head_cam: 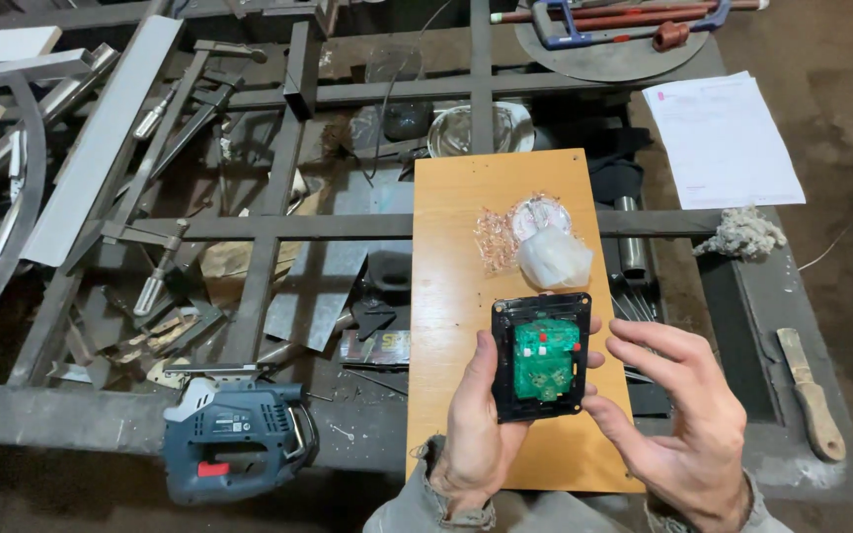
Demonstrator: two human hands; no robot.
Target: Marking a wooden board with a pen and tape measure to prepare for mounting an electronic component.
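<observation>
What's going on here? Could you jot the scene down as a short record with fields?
Left hand: holds a black module with green circuit board
Right hand: open, fingers beside the module, contact unclear
Surface: wooden board on a metal frame
On the board: white plastic bag, clear wrappers
Nearby: blue jigsaw, paper sheet, brush
</observation>
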